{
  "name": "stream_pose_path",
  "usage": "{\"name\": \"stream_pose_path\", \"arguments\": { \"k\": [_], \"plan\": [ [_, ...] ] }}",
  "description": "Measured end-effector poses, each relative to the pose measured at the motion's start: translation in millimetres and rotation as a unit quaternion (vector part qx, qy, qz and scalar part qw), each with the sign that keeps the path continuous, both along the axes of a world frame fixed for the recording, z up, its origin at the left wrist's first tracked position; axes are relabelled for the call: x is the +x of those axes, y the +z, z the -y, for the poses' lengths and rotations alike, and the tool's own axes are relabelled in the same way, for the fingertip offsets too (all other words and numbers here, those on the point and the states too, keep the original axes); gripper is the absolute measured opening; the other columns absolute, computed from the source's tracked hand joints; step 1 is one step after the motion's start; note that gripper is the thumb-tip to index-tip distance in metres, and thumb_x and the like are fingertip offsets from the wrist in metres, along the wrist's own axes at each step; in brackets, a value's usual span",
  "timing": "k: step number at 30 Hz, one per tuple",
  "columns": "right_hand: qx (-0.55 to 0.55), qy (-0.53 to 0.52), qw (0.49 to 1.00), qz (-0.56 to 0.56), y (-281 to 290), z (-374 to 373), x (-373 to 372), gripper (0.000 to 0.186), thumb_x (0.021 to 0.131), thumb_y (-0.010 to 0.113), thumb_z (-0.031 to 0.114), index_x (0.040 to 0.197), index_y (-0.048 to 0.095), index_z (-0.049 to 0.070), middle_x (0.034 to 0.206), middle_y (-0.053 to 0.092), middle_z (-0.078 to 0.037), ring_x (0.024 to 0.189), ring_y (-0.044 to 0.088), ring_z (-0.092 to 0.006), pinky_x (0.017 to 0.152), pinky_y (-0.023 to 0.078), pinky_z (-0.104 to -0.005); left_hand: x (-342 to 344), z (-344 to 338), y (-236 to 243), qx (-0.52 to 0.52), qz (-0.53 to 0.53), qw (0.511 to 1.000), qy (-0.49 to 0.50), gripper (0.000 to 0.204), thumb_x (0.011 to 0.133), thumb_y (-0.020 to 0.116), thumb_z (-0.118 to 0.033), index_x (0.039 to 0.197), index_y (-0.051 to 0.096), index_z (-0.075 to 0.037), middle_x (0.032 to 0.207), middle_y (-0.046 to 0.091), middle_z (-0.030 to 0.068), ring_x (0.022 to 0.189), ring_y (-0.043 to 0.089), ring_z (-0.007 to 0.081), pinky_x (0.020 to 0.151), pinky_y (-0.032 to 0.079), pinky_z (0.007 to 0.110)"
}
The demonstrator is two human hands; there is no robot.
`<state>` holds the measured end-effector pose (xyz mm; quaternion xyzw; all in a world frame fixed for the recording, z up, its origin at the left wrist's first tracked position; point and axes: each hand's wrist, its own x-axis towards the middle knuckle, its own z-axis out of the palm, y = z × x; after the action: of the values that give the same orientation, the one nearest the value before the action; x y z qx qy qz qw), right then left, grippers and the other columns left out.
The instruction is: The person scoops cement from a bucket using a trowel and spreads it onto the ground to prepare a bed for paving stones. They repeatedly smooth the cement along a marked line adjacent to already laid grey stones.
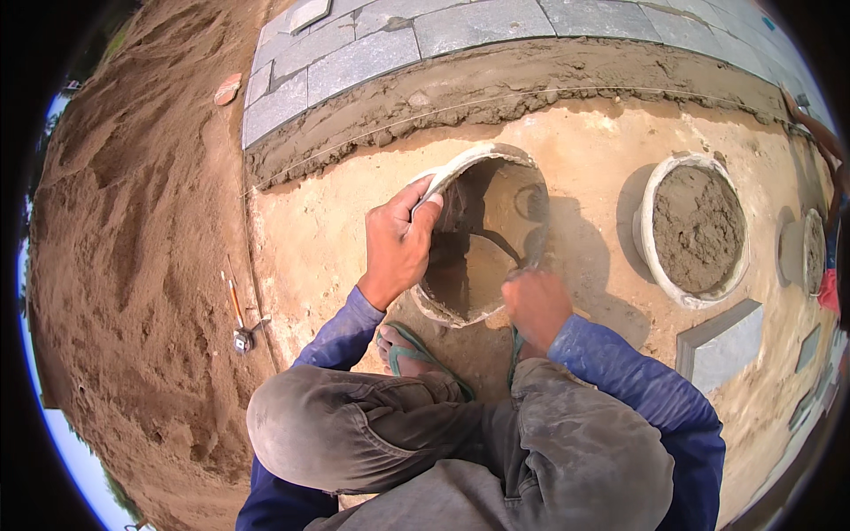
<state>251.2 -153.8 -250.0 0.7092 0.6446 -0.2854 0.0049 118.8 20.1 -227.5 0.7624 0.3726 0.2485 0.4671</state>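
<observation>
A mortar-smeared bucket (485,155) is tipped in front of my feet, its mouth facing me. My left hand (400,243) grips its rim on the left side, thumb over the edge. Some wet residue coats the inside; the bottom shows pale. At the bucket's right edge my right hand (538,305) is closed round the handle of what looks like a trowel (537,248). Motion smears this hand and the tool, and the blade's outline is hard to make out.
A second bucket (648,230), full of mortar, stands to the right, near stacked grey slabs (722,345). Beyond lie a mortar bed (390,124), a string line and grey paving (363,62). Loose soil (133,221) and a hammer-like tool (235,305) are left. Another person's arm (813,124) shows far right.
</observation>
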Motion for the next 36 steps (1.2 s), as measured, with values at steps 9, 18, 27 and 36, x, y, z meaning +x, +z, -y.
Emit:
{"name": "stream_pose_path", "arguments": {
  "k": [9, 18, 27, 36],
  "plan": [
    [-0.028, -0.114, 0.936, -0.332, -57, 3, 32, 0.038, 0.083, 0.069, 0.032, 0.077, 0.066, -0.005, 0.068, 0.062, -0.020, 0.070, 0.065, -0.0330, 0.068, 0.050, -0.0442, -22, 9, -3, -0.039, 0.051, 0.998, -0.001, 0.032, 0.094, 0.058, -0.011, 0.120, 0.064, 0.007, 0.101, 0.072, 0.0109, 0.094, 0.063, 0.0133, 0.083, 0.050, 0.028],
    [0.052, -0.221, 0.914, -0.336, 24, 72, 66, 0.036, 0.085, 0.071, 0.030, 0.081, 0.062, -0.005, 0.065, 0.056, -0.019, 0.058, 0.052, -0.0265, 0.059, 0.044, -0.0375, -45, -27, -19, -0.135, 0.135, 0.976, 0.103, 0.039, 0.097, 0.058, -0.016, 0.125, 0.058, 0.012, 0.108, 0.068, 0.0092, 0.094, 0.061, 0.0114, 0.083, 0.048, 0.024],
    [0.054, -0.402, 0.878, 0.253, 202, 190, 124, 0.023, 0.080, 0.068, 0.017, 0.095, 0.066, -0.001, 0.080, 0.058, -0.017, 0.070, 0.062, -0.0351, 0.061, 0.048, -0.0422, -96, -36, -31, -0.169, 0.137, 0.957, 0.192, 0.042, 0.100, 0.054, -0.021, 0.130, 0.053, 0.009, 0.117, 0.065, 0.0136, 0.100, 0.063, 0.0171, 0.088, 0.050, 0.029],
    [-0.141, -0.219, 0.863, 0.433, 105, 135, 181, 0.022, 0.086, 0.058, 0.015, 0.072, 0.067, 0.000, 0.078, 0.060, -0.016, 0.073, 0.064, -0.0279, 0.062, 0.051, -0.0392, -115, -56, -41, -0.171, 0.112, 0.958, 0.201, 0.047, 0.098, 0.056, -0.023, 0.132, 0.051, 0.010, 0.117, 0.063, 0.0155, 0.101, 0.062, 0.0200, 0.086, 0.051, 0.030]
  ]
}}
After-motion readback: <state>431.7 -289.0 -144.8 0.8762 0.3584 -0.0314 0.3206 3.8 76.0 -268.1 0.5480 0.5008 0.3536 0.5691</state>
